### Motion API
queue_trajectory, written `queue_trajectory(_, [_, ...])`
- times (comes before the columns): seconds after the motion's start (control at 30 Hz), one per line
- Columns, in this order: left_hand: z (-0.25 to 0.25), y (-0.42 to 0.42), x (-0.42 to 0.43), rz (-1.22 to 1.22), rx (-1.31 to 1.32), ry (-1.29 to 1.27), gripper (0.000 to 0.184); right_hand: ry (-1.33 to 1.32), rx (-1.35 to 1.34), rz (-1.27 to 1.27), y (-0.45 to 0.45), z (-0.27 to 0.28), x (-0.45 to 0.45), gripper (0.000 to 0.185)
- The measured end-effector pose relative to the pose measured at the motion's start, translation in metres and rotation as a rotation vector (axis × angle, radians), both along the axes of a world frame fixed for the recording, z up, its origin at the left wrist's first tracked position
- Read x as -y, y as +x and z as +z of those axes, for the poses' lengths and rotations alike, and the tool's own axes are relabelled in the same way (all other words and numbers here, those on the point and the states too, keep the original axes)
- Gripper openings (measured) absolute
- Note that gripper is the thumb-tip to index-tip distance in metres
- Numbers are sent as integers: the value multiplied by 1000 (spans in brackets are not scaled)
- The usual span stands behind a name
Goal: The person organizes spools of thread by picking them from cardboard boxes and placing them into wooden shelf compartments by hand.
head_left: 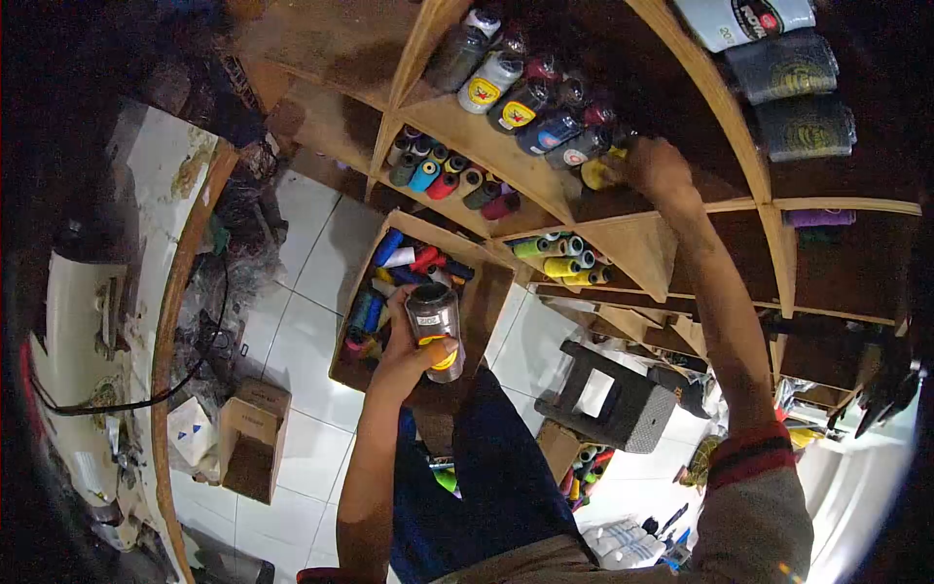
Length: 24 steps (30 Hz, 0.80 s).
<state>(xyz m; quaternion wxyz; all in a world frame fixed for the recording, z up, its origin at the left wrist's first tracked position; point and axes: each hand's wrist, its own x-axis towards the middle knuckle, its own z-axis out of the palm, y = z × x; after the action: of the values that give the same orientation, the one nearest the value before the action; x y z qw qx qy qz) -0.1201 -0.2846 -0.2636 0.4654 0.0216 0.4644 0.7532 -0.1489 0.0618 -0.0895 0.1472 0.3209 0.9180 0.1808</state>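
Observation:
My left hand [401, 355] is wrapped around a thread cone [436, 316] in clear wrap. The cone is dark grey-brown, with a white "2012" tag and a yellow label, and is held upright above an open cardboard box [355, 365] of colored thread spools. My right hand [662, 170] reaches into a wooden shelf compartment at upper right. Its fingers are curled at a dark thread cone with a yellow label [605, 170], at the end of a row of wrapped thread cones [525, 104]. The fingertips are partly hidden.
Lower shelf cubbies hold small thread spools [448, 185] and yellow-green spools [562, 266]. Wrapped cones [806, 127] lie at upper right. A dark stool [608, 397] stands on the tiled floor. At left are a worktable [180, 234] and a smaller carton [255, 438].

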Motion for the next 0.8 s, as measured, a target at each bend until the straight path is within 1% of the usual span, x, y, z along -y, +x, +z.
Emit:
queue_trajectory(0.03, [-1,0,3,9,-6,-8,86,11,-32,-38,-5,-7,-2,38])
queue_trajectory(0.07, [-7,2,5,34,-18,19,87,35,-12,94,4,-21,-23,41])
queue_trajectory(0.17, [-5,1,17,48,-54,-5,87,-37,90,90,1,-44,-53,47])
queue_trajectory(0.2, [-8,4,21,70,-11,14,87,-42,149,100,-3,-42,-48,47])
queue_trajectory(0.27, [-14,5,26,77,-38,27,86,-45,264,116,-10,-35,-38,47])
queue_trajectory(0.3, [-15,5,27,80,-52,37,85,-83,290,146,-10,-36,-43,46])
queue_trajectory(0.37, [-14,8,28,77,2,32,84,-158,338,206,-11,-41,-55,45])
queue_trajectory(0.4, [-14,8,28,74,29,28,84,-167,339,66,-19,-24,-31,44])
queue_trajectory(0.5, [-17,9,25,96,-15,27,84,-142,206,-43,-21,-25,-37,42])
queue_trajectory(0.6, [-11,5,22,79,24,60,85,-132,143,80,-15,-24,-33,43])
queue_trajectory(0.7, [-16,5,15,105,58,73,87,-195,141,17,-13,-9,-16,39])
queue_trajectory(0.73, [-16,4,13,106,49,33,90,-187,95,32,-11,-9,-9,38])
queue_trajectory(0.8, [-14,3,6,134,130,84,92,-177,-2,61,-1,-8,9,36])
